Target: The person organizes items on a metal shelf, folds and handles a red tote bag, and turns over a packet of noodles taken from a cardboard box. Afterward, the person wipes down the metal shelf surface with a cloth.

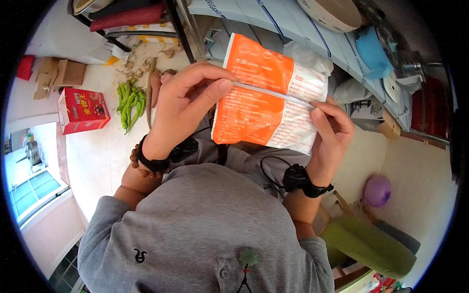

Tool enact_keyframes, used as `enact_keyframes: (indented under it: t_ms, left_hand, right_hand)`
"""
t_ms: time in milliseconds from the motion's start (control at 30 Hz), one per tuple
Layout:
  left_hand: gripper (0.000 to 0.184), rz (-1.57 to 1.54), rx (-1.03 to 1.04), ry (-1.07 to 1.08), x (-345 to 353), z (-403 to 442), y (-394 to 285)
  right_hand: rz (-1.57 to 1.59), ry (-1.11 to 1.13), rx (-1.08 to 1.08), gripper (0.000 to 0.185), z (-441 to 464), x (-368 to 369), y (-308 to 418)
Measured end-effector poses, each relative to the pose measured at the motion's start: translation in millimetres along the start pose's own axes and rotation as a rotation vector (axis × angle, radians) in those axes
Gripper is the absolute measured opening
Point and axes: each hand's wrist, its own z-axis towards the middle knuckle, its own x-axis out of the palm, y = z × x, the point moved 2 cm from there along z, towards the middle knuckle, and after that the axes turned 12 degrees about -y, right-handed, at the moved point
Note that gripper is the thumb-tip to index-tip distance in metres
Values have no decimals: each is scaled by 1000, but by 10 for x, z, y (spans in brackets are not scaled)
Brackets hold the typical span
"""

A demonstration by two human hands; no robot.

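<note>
An orange and white packet (254,117) with printed text is held up in front of my chest, its back seam running across the middle. My left hand (188,100) pinches the seam at its left end between thumb and index finger. At the right end, my right hand (332,134) grips the packet's edge, thumb on the near face and fingers partly hidden behind. Both wrists wear black bands, and the left one also has a beaded bracelet (138,163).
Green peppers (129,105) and a red box (84,111) are on the floor at left, beside long roots (151,93). A metal shelf (273,22) crosses the top. A purple balloon (377,190) and a green cushion (369,244) are at right.
</note>
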Motion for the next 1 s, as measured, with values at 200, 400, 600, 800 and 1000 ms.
enact_keyframes:
  t_ms: [200, 400, 600, 800, 1000]
  left_hand:
    - [16, -62, -108, 0, 24, -10, 60]
    - [15, -83, -144, 21, 8, 27, 31]
    - [16, -187, -211, 11, -20, 19, 144]
    - [21, -148, -249, 43, -40, 33, 252]
    - [54, 164, 63, 161, 259, -9, 207]
  right_hand:
    - [27, 13, 49, 16, -8, -21, -35]
    - [-18, 36, 1, 17, 9, 22, -23]
    - [1, 8, 21, 18, 13, -10, -92]
    - [-10, -4, 4, 20, -17, 17, -106]
    - [-424, -100, -291, 29, -76, 182, -105]
